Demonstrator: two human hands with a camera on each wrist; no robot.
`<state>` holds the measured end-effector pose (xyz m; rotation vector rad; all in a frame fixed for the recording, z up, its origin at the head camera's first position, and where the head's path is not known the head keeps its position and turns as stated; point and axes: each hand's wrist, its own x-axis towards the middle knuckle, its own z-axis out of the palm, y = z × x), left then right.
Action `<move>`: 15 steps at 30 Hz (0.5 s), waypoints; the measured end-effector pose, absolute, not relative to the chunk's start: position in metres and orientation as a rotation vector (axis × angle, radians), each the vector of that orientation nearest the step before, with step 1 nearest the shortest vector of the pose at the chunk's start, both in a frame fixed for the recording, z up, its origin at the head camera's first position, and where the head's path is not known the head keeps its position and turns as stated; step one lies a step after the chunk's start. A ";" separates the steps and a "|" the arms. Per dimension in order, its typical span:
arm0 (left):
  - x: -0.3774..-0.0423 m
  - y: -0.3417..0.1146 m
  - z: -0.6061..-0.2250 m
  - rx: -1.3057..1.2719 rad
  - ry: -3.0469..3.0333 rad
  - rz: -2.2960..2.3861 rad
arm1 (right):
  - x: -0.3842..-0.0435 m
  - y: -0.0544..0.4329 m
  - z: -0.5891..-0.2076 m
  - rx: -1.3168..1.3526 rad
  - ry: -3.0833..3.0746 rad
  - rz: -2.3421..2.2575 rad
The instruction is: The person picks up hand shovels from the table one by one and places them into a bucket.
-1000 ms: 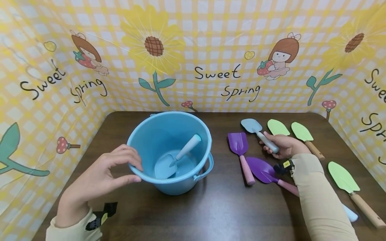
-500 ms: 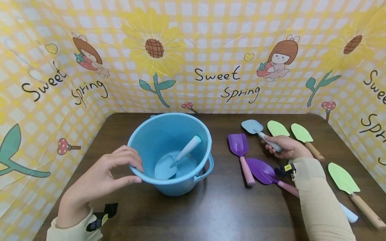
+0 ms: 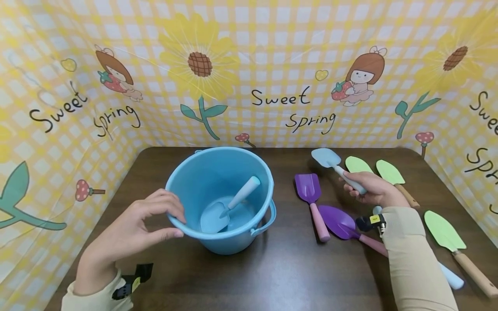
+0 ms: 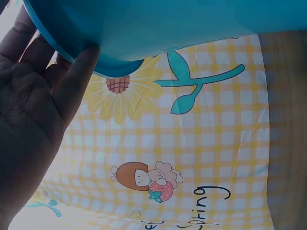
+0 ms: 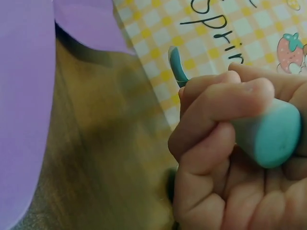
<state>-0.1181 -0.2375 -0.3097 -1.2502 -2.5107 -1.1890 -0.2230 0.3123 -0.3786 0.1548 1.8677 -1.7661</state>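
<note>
A blue bucket (image 3: 227, 245) stands upright at left centre, and my left hand (image 3: 136, 216) grips its rim, fingers inside and thumb outside. In the left wrist view the hand (image 4: 33, 91) curls over the rim. One light blue trowel (image 3: 214, 216) leans inside the bucket, handle up. My right hand (image 3: 375, 188) holds a second light blue trowel (image 3: 326, 157) by its handle, the blade pointing away and raised off the table. The right wrist view shows the fingers (image 5: 201, 115) curled round that handle (image 5: 280, 136).
Right of the bucket lie a purple square-ended shovel (image 3: 308, 188) and a purple trowel (image 3: 336, 222), both pink-handled. Green trowels (image 3: 443, 229) lie along the right. A light blue handle (image 3: 451, 276) shows beside my right sleeve. Patterned cloth (image 3: 272, 52) stands behind the table.
My right hand has lifted the light blue trowel off the table and shifted slightly right with it. The left hand stays on the bucket rim.
</note>
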 end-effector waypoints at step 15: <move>-0.120 -0.237 -0.312 -1.278 -2.458 -1.204 | -0.212 0.308 -0.361 0.136 1.816 -1.912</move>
